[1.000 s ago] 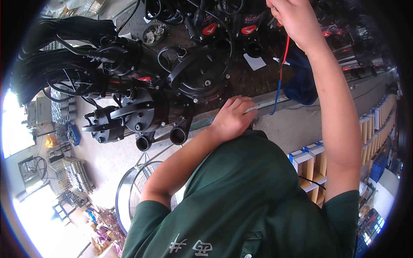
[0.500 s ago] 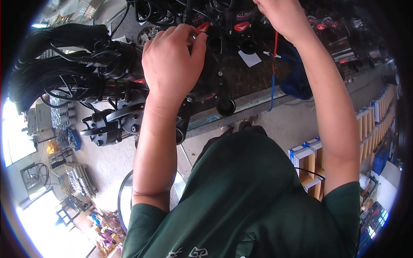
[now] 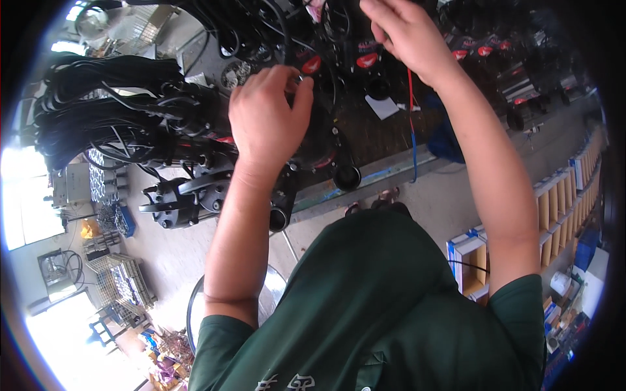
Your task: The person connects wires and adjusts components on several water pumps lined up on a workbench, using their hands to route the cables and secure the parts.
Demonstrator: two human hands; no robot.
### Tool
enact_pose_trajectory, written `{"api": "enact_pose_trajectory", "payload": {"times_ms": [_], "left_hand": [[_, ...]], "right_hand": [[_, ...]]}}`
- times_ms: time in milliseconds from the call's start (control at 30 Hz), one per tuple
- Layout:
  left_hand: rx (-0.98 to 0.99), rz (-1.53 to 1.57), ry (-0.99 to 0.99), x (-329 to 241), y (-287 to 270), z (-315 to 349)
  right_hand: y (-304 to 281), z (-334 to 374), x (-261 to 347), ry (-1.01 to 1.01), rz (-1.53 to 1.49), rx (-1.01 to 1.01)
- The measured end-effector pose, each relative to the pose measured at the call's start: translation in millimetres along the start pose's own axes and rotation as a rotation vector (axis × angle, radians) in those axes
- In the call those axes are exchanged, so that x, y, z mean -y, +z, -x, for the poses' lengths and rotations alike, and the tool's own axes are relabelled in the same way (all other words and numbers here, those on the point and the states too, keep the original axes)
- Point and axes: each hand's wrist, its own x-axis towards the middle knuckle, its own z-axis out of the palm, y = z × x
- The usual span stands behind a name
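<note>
My left hand (image 3: pixel 270 117) is closed at the top of a dark, round-bodied machine. Its thumb and fingers bend toward each other, with a small shiny metal bit between their tips; what they grip is mostly hidden. Higher up, at the upper edge, my right hand (image 3: pixel 417 45) has its fingers stretched toward the left and apart, with nothing visible in them. A red and blue cord (image 3: pixel 413 124) hangs below its wrist. Between the hands stand black machines with red oval labels (image 3: pixel 367 60), and black cables run among them.
Thick black cable coils (image 3: pixel 104 111) lie at the left, above black round machine parts (image 3: pixel 173 207). A round dish of small parts (image 3: pixel 235 73) and a white paper (image 3: pixel 382 107) rest on the dark bench (image 3: pixel 355 140). Shelving with boxes (image 3: pixel 554 202) stands at the right.
The view has shifted slightly, so the bench and left hand appear lower. My right hand has come left, and its fingers show more fully. My left hand keeps its closed shape.
</note>
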Motion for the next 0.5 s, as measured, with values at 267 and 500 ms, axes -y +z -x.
{"api": "enact_pose_trajectory", "payload": {"times_ms": [267, 500], "left_hand": [[-0.101, 0.185, 0.103, -18.6, -24.6, -16.8], [-0.279, 0.659, -0.158, -38.1, -26.9, -124.9]], "right_hand": [[-3.0, -6.7, -5.2, 0.12, -0.197, 0.043], [-2.1, -3.1, -1.3, 0.131, -0.268, 0.081]]}}
